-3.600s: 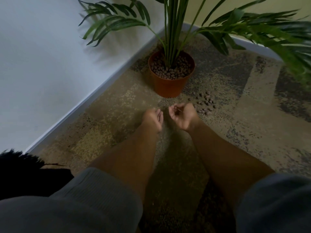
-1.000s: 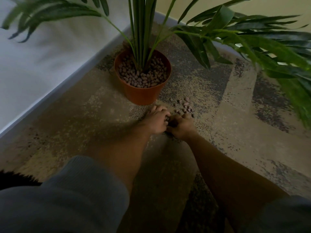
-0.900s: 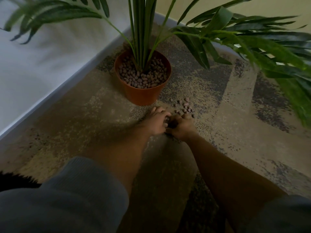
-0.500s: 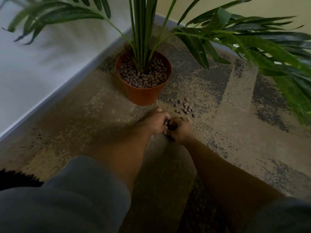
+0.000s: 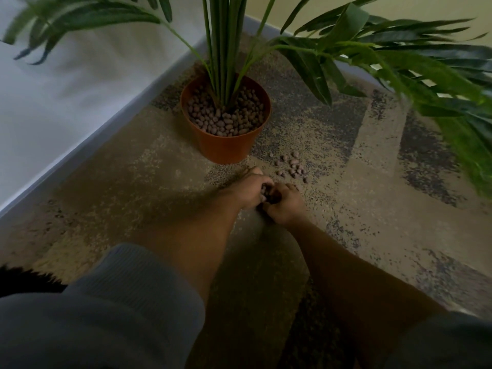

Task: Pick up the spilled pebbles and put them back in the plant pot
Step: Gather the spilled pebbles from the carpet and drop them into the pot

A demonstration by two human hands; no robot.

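Note:
An orange plant pot [image 5: 226, 147] full of brown pebbles stands on the carpet, with green stems rising from it. Several spilled pebbles [image 5: 291, 166] lie on the carpet just right of the pot's base. In front of the pot my left hand [image 5: 249, 189] and my right hand [image 5: 285, 206] meet on the floor, fingers curled toward each other. Both hands hold a small clump of gathered pebbles [image 5: 269, 194] between them; most of that clump is hidden by the fingers.
A white wall and grey skirting board [image 5: 87, 145] run along the left. Long green fronds [image 5: 415, 65] hang over the carpet at the right and above the pot. Patterned brown and grey carpet [image 5: 359, 209] spreads to the right.
Over 3.6 seconds my view and hands moved closer to the pot and the hands dropped to the carpet. In the last second they drew slightly back from the spilled pile, cupping pebbles together.

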